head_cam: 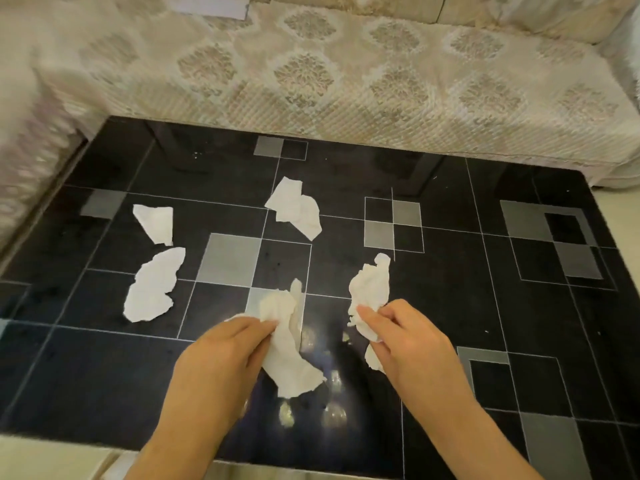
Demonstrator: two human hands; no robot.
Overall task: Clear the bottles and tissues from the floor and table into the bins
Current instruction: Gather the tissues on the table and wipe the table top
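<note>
White crumpled tissues lie on a glossy black table (450, 306) with grey squares. My left hand (221, 358) pinches one long tissue (291, 355) near the table's front middle. My right hand (412, 344) grips another crumpled tissue (370, 289) just to the right of it. Three loose tissues lie farther off: one at the far middle (294, 207), one at the left (156, 221), and a larger one (154, 285) below it. No bottles or bins are in view.
A sofa with a beige patterned cover (346, 71) wraps around the table's far and left sides. Pale floor (41, 459) shows at the bottom left corner, by the table's front edge.
</note>
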